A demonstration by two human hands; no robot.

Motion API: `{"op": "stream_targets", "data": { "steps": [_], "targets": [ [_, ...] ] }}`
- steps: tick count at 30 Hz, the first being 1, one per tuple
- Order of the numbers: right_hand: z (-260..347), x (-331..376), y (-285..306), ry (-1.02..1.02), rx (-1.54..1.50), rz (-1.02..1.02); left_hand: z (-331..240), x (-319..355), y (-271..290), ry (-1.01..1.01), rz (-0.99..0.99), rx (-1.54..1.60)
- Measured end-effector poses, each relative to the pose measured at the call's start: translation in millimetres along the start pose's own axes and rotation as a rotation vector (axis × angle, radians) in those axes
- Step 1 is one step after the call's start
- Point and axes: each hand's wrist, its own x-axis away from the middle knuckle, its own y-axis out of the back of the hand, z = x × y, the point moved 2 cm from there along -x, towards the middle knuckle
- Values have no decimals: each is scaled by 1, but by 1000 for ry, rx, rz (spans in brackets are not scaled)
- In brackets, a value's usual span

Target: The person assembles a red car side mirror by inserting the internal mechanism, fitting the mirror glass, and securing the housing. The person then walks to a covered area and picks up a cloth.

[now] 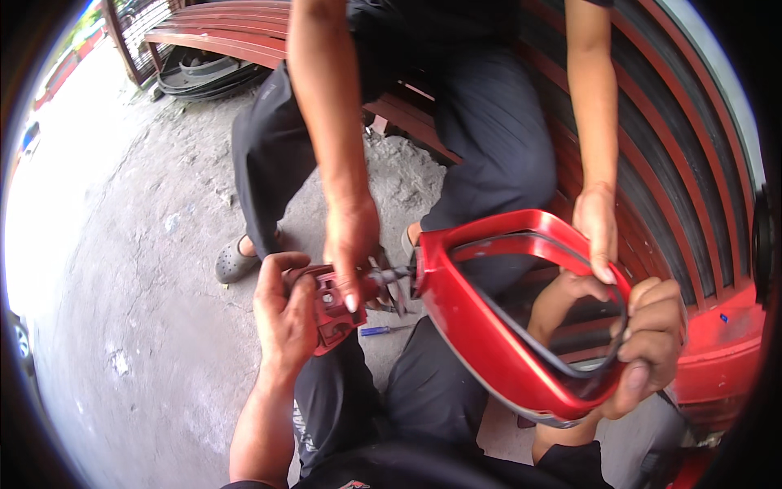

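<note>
A red car side mirror (468,326) is held up over my lap, its glass facing up. My right hand (652,342) is closed round the housing's right end, fingers over the rim. My left hand (285,314) grips the mirror's red mounting base (330,306) on the left. Between base and housing runs a dark joint (393,275). A co-worker's hand (354,236) reaches down onto the base and joint, with what looks like dark metal tool parts there, blurred. The co-worker's other hand (597,228) touches the housing's upper right rim.
The co-worker sits opposite on a red slatted bench (220,33). A blue-handled screwdriver (376,331) lies on the concrete floor (163,326) below the joint. Black coiled material (208,81) sits under the bench. Red and black slats (652,155) rise at the right.
</note>
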Motion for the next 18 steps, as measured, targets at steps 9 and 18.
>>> {"op": "stream_targets", "data": {
  "steps": [9,18],
  "targets": [
    [-34,-41,31,48,-49,-123,-52,-41,-35,72,72,235],
    [-70,-62,13,120,23,-83,-65,-93,-75,-173,72,-45]
  ]
}}
